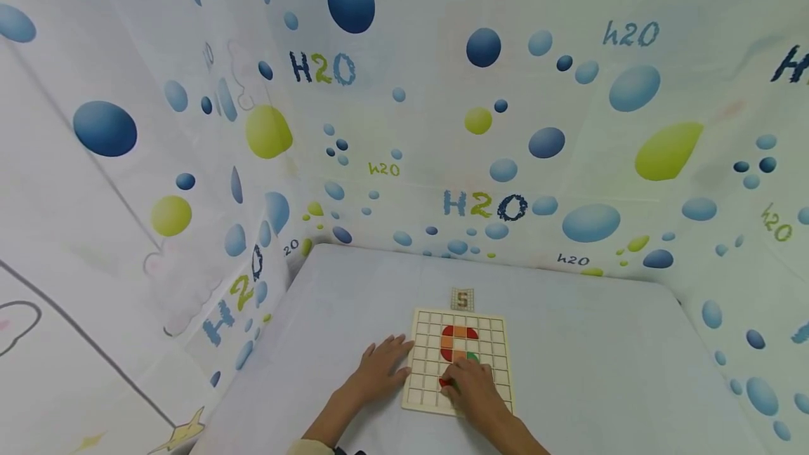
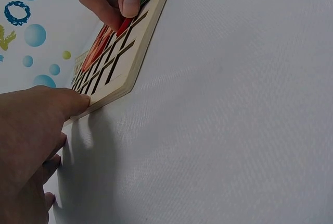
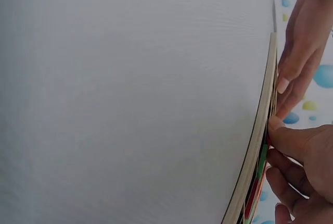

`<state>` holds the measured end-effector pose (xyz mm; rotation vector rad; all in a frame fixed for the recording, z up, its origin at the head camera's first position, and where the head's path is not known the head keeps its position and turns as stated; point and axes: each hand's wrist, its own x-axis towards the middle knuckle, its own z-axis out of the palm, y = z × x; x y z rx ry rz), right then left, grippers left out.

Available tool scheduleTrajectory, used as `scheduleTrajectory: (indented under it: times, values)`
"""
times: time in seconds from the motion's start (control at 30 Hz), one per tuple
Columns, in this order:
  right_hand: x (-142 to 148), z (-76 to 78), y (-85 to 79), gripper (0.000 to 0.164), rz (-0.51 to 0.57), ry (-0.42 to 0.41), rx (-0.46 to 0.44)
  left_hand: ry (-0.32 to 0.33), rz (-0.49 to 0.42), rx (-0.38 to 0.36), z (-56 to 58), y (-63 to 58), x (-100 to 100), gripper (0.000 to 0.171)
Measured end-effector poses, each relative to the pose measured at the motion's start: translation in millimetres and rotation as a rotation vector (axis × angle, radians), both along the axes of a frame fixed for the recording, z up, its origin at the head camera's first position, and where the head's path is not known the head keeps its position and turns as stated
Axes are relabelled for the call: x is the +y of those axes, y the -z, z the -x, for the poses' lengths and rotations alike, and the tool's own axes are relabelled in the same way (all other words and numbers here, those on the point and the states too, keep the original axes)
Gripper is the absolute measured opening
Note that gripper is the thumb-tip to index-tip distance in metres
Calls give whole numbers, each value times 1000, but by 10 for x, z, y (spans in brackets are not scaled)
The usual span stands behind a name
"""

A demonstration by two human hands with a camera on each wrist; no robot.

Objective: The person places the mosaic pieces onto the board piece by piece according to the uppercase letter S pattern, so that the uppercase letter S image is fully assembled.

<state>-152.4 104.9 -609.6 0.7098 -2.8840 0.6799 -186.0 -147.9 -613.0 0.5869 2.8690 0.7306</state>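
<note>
A pale wooden grid board [image 1: 420, 394] lies on the table with red, orange and green tiles set in its squares. My left hand [image 1: 379, 371] rests at the board's left edge with extended fingers, and its thumb touches the rim in the left wrist view. Over the lower middle squares, my right hand [image 1: 474, 388] pinches a small red tile [image 2: 124, 26] between thumb and fingers. The right fingers partly hide that tile and the squares under them. A green tile [image 1: 472, 356] shows just above the right hand, beside an orange tile [image 1: 459, 356].
Beyond the board's far edge lies a small pattern card [image 1: 463, 299] showing an S- or 5-like figure on a grid. A white cloth covers the table [image 1: 588, 364]. Printed curtains [image 1: 404, 125] with blue and green drops hang behind and at the sides.
</note>
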Motion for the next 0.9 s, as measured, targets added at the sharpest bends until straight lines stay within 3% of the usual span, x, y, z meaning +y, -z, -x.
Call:
scheduleTrajectory:
  times: [0.63,0.9]
  values:
    - [-17,-5,-8,16,-35,14,-15,-2,3,-8,0,36,-1,56]
    - [-42,-1,-51,18,-37,7,6,-3,-4,-5,0,-5,-7,55]
